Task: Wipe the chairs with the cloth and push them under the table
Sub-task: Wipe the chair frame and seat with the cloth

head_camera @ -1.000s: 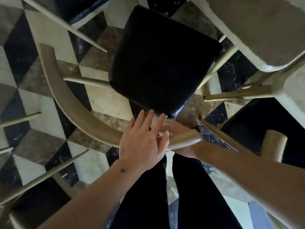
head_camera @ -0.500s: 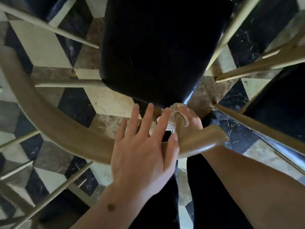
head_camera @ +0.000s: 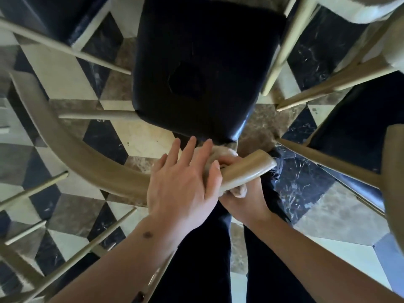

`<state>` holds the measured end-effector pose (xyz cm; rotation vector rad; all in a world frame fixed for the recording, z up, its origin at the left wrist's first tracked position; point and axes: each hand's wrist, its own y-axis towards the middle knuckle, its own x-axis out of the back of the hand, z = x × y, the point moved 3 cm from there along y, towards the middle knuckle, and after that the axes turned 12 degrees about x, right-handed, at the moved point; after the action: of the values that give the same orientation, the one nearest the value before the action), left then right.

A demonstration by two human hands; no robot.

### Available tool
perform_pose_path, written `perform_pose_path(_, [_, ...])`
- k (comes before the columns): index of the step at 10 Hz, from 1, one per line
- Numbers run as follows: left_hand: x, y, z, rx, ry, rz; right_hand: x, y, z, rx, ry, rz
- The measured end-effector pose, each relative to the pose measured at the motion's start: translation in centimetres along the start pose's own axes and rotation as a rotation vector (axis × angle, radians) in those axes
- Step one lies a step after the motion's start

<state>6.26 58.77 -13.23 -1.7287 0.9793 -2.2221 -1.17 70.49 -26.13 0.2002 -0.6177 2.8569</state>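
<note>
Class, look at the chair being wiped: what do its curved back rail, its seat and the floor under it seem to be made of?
Curved back rail: probably wood, smooth tan finish with a soft sheen.
Seat: black padded cover, likely leather or vinyl; glossy highlights at its corner.
Floor: looks like polished marble or stone tile, with white veins in the black pieces.

No legible text, labels, brands, numbers or signs.
You will find nothing to read on any surface around your hands.
</note>
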Motion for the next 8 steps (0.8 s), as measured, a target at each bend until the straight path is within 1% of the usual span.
perform_pose_path(1, [0.0,0.0,0.0,-0.011,-0.005,0.011,-0.7,1.2,-0.3,0.149,-0.091,0.047])
perform_pose_path(2, [-0.1,0.1,-0.1,-0.005,-0.014,0.003,-0.5,4.4,-1.9,0.143,-0.158,0.102])
perform_pose_path(3, [-0.4,0.1,0.1,-0.005,-0.004,0.009,1.2,7.2,-4.9,0.043,-0.236,0.137])
perform_pose_path(4, [-1.0,-0.5,0.4,-0.002,0.015,0.069,2.6,9.4,-7.6,-0.014,-0.311,0.428])
perform_pose_path(5, [-1.4,-1.7,0.9,-0.012,0.019,0.141,4.3,11.2,-6.6,0.022,-0.478,0.674])
perform_pose_path(6, [-0.5,-0.9,0.4,0.003,-0.025,0.185,5.6,11.9,-5.4,0.000,-0.426,0.656])
perform_pose_path(7, [0.5,0.1,-0.2,-0.031,-0.080,0.217,7.1,12.7,-4.7,-0.070,-0.506,0.658])
perform_pose_path(8, [0.7,-0.1,0.0,-0.067,-0.157,0.333,8.7,14.4,-3.0,-0.135,-0.584,0.660])
